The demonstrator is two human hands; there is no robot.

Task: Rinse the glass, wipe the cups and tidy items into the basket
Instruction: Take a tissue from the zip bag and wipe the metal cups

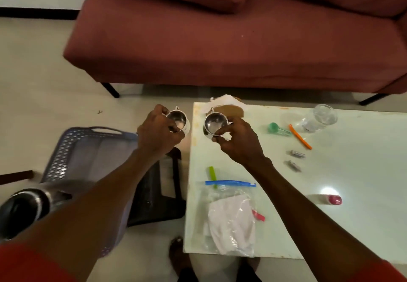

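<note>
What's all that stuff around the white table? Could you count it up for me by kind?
Steel cups: 2, one in the left hand, one in the right hand
Clear glass: 1
Zip bag: 1
Green scoop: 1
Orange stick: 1
Small grey metal pieces: 2
Purple basket: 1
Total: 9

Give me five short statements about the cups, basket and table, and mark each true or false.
1. Each hand holds a steel cup: left hand, left cup; right hand, right cup. True.
2. The glass stands upright. False: it lies on its side on the table.
3. The basket sits on the table. False: it is left of the table, lower down.
4. A zip bag lies on the table. True.
5. The sofa is blue. False: reddish.
</note>
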